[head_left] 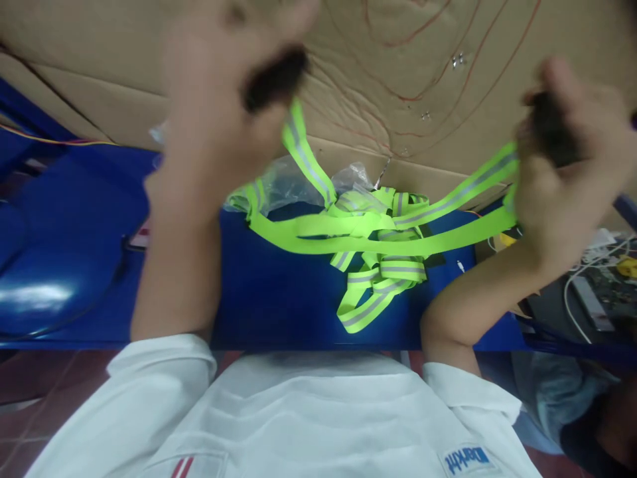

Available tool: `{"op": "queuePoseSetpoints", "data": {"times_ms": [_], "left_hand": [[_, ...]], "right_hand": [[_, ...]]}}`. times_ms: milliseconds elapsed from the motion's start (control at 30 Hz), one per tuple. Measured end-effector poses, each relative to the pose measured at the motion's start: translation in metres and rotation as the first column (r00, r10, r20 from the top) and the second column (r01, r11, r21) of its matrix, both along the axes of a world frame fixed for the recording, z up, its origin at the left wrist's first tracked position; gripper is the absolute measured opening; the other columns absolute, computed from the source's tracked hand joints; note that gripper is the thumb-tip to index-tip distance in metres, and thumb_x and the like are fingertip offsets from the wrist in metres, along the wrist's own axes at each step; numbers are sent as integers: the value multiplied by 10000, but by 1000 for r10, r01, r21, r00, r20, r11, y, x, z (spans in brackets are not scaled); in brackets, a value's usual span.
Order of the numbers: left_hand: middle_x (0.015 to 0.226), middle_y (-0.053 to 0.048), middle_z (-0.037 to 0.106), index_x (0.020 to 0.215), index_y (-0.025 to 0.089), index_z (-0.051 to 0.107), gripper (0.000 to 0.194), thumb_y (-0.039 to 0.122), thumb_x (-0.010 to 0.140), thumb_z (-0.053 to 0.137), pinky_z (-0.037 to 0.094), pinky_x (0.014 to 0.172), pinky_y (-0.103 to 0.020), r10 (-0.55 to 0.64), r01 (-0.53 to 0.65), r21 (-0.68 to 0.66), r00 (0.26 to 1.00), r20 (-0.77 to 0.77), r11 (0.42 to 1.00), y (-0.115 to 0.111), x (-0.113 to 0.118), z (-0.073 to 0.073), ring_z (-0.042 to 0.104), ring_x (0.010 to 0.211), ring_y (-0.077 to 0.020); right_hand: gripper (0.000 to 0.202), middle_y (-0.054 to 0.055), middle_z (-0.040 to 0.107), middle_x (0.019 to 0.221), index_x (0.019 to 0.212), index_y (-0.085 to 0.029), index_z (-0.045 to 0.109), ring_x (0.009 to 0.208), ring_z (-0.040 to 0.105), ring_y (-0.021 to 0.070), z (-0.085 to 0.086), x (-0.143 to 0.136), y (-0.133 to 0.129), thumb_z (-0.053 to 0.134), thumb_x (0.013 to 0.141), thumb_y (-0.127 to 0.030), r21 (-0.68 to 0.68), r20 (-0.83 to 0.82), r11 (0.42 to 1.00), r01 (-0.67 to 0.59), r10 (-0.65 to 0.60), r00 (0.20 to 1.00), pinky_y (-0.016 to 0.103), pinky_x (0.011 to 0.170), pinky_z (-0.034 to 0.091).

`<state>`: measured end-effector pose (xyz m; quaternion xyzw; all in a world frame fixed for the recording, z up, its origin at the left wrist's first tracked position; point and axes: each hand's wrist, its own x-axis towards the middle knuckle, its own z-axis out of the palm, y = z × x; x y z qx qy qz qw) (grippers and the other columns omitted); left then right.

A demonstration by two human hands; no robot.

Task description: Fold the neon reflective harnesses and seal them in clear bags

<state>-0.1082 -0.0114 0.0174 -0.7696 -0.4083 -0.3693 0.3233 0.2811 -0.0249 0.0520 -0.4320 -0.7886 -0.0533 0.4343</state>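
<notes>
Neon-yellow reflective strap (378, 247) with a grey centre stripe spans the space between the left hand (223, 113) and the right hand (572, 153), its slack hanging in front of the cardboard (348, 86) and over a loose pile of strap (381, 289) on the blue tabletop (279, 299). The left fingers, blurred, are curled around a black piece (276, 78) at one raised end; the right fingers are closed around a second black piece (555, 129) at the other. Clear plastic wrap (293, 182) lies beside the pile, near the foot of the cardboard.
</notes>
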Motion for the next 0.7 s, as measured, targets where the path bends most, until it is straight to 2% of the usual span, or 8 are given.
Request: {"op": "queuePoseSetpoints", "data": {"times_ms": [67, 133, 200, 267, 433, 600, 633, 700], "left_hand": [[1239, -129, 619, 1592, 194, 513, 578, 232, 1018, 463, 519, 974, -412, -92, 86, -338, 996, -2, 937, -14, 31, 3, 626, 1179, -267], [1276, -152, 618, 1617, 171, 474, 654, 154, 964, 506, 545, 992, -445, -104, 105, -470, 994, 28, 876, -30, 57, 5, 638, 1211, -321], [1388, -174, 590, 1653, 141, 394, 721, 107, 946, 532, 551, 1027, -471, -28, 33, -553, 999, 17, 832, -41, 71, 7, 606, 1299, -370], [1447, -183, 565, 1664, 124, 358, 739, 65, 947, 526, 546, 1052, -481, 30, -32, -583, 999, -14, 812, -45, 73, 9, 584, 1337, -392], [1451, -158, 566, 1652, 119, 366, 801, -62, 882, 491, 528, 1091, -455, -6, -18, -548, 999, -41, 836, -42, 60, 10, 592, 1325, -356], [1461, -207, 545, 1662, 54, 328, 658, 4, 1008, 275, 521, 1110, -507, -10, -32, -528, 997, -77, 849, -46, 68, 8, 565, 1368, -378], [1483, -215, 534, 1657, 34, 333, 647, 17, 1017, 233, 501, 1139, -511, -13, -25, -530, 998, -68, 848, -47, 70, 7, 548, 1392, -380], [1534, -224, 508, 1657, 20, 331, 662, 29, 1007, 204, 445, 1203, -502, -10, -7, -548, 1000, -27, 836, -46, 75, 5, 507, 1443, -379]], "right_hand": [[712, -39, 645, 1441, 1511, -552, 546, 1370, 545, 347, -4, -47, -12, 573, 907, -177, -1, 245, 997, -77, 74, 967, 552, 1169, 410], [790, -37, 652, 1422, 1526, -580, 506, 1306, 575, 350, -9, -82, -18, 501, 890, -111, -29, 373, 985, -168, 166, 913, 570, 1103, 447], [801, -35, 662, 1404, 1535, -556, 505, 1301, 565, 348, -15, -103, -18, 451, 897, -75, -54, 383, 984, -169, 177, 907, 576, 1117, 445], [782, -40, 670, 1393, 1528, -533, 525, 1312, 552, 350, -18, -110, -15, 445, 903, -70, -81, 337, 983, -166, 184, 923, 583, 1154, 428], [761, -52, 661, 1407, 1502, -552, 555, 1311, 570, 385, -18, -97, -10, 540, 863, -140, -80, 224, 970, -231, 243, 944, 585, 1167, 430], [848, -107, 638, 1436, 1501, -649, 479, 1370, 579, 319, -19, -102, -14, 493, 861, -92, -67, 263, 971, -231, 241, 934, 544, 1167, 482], [856, -107, 620, 1461, 1505, -634, 481, 1403, 564, 302, -21, -107, -15, 474, 863, -67, -74, 279, 971, -228, 239, 930, 531, 1181, 482], [855, -24, 578, 1529, 1541, -460, 526, 1462, 522, 293, -26, -118, -17, 437, 829, 5, -46, 293, 976, -211, 215, 931, 516, 1209, 467]]}}
